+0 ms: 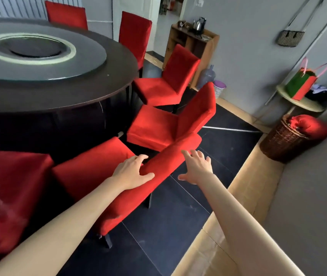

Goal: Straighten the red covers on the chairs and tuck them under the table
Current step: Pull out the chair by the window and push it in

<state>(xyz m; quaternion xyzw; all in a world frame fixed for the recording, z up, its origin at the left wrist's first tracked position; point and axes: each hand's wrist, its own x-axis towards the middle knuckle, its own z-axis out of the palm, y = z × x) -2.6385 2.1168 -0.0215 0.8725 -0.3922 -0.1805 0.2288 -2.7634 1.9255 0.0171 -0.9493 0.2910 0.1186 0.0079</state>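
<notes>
Dining room — round table [59, 92], chairs [158, 126]

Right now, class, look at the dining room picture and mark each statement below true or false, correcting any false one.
1. The left hand grips the backrest top of the nearest chair. True.
2. The right hand grips the same backrest firmly. False: its fingers are spread open, just at the backrest's edge.
3. The round table has a turntable in its middle. True.
4. The wicker basket by the wall holds a green bundle. False: the bundle in it is red.
5. A kettle stands on the wooden cabinet. True.
</notes>
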